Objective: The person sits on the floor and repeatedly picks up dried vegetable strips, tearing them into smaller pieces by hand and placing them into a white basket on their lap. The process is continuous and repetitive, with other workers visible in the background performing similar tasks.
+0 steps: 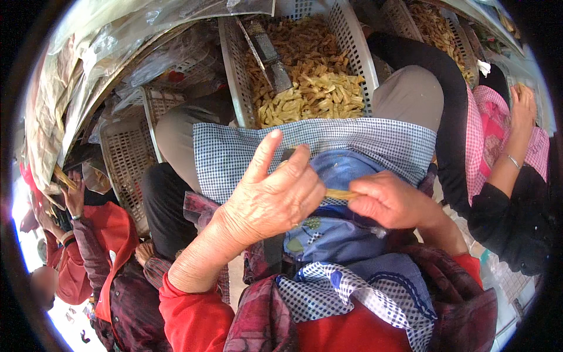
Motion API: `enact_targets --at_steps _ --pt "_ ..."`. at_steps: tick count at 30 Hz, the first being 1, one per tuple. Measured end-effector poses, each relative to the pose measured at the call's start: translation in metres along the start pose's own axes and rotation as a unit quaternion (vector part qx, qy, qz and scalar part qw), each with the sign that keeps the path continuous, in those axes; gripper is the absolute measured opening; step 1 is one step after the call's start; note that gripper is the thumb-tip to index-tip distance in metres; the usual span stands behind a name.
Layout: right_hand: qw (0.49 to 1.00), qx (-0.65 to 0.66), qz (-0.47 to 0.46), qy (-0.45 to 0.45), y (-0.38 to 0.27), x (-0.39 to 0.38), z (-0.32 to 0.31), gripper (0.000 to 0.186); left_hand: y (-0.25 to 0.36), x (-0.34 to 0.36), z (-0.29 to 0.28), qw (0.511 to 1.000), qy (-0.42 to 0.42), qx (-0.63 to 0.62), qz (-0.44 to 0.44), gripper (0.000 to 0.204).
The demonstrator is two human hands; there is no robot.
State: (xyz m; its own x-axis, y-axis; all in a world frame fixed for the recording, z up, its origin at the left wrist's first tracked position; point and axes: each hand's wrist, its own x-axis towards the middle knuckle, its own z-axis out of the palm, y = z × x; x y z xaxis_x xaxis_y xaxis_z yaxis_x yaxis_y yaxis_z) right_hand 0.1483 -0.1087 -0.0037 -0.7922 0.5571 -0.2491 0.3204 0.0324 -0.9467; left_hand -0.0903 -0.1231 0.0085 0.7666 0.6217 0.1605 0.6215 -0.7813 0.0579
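In front of my apron (pixel 375 138), my right hand (pixel 390 199) pinches a thin yellowish strip (pixel 339 193) between thumb and fingers. The strip's other end reaches my left hand (pixel 275 193). That hand is partly closed, its index finger pointing up and the other fingers curled. A small dark piece (pixel 287 155) shows behind the left fingers; its kind is hidden. Beyond my lap stands a pale perforated plastic crate (pixel 359 44) with many yellow and brown dried-looking strips (pixel 319 97). A dark metal tool or plate (pixel 272 61) leans inside it.
To the left are more perforated crates (pixel 126 152) and clear plastic sheeting (pixel 117 44). A co-worker in red and plaid (pixel 117 252) sits at left, another in black and pink (pixel 504 205) at right. Another crate of brown strips (pixel 437 29) lies at the far right.
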Motion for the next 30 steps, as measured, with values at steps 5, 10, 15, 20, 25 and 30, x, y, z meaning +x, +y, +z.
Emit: enact_targets --at_steps 5,10,15,20,25,30 --pt "0.996 0.021 0.046 0.076 0.005 0.004 -0.02 0.021 -0.02 -0.001 0.021 0.981 0.008 -0.171 -0.093 0.012" --pt "0.958 -0.014 -0.081 0.276 0.002 0.102 -0.053 0.011 -0.09 0.001 0.021 0.907 0.15 -0.257 -0.297 0.015" --pt "0.895 -0.186 -0.197 0.354 0.026 0.165 -0.078 0.016 -0.133 0.017 0.054 0.841 0.185 -0.32 -0.396 0.024" --pt "0.952 -0.144 -0.004 0.271 0.026 0.117 -0.068 0.026 -0.074 -0.036 0.089 0.674 0.089 -0.528 -0.508 0.028" --pt "0.868 -0.381 -0.164 0.274 0.008 0.064 -0.053 0.041 -0.026 -0.025 0.045 0.523 0.095 -0.689 -0.493 0.02" --pt "0.868 -0.41 -0.245 0.135 -0.016 0.075 0.002 0.048 -0.01 -0.01 0.016 0.739 0.003 -0.55 -0.389 0.019"
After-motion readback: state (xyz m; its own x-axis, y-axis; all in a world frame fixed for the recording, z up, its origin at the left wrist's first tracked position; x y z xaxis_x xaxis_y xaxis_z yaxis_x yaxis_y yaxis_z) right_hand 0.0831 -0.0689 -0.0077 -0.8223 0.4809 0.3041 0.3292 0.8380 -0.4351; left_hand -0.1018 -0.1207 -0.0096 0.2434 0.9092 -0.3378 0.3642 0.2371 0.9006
